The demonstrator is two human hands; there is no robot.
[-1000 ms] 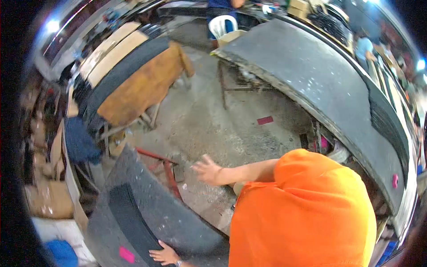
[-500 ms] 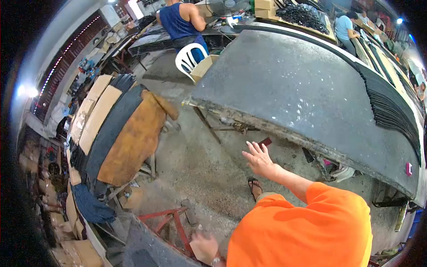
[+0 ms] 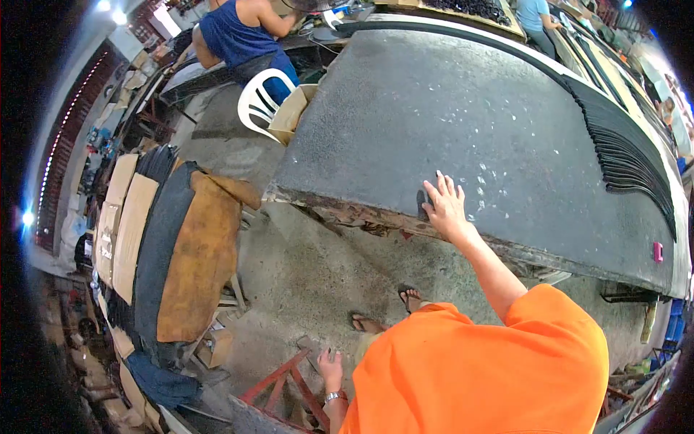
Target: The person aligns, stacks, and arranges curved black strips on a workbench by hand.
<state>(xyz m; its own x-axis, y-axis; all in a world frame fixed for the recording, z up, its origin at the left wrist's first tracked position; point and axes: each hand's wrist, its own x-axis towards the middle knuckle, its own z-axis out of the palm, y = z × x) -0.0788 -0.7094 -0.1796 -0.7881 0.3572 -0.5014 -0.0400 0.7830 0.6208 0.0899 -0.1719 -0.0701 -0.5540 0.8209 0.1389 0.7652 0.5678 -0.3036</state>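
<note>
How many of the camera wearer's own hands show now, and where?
2. The right hand, fingers spread, is at the near edge of the large dark table; contact is unclear. The left hand is low, beside the red metal frame. Neither is hidden.

The dark tabletop (image 3: 390, 108) is overlapped at its near edge by the fingers (image 3: 442, 187) of the right hand (image 3: 451, 217). Stacked black strips (image 3: 618, 148) are laid well rightward of the fingers; a small pink object (image 3: 658, 252) is placed beyond them, lower right.
</note>
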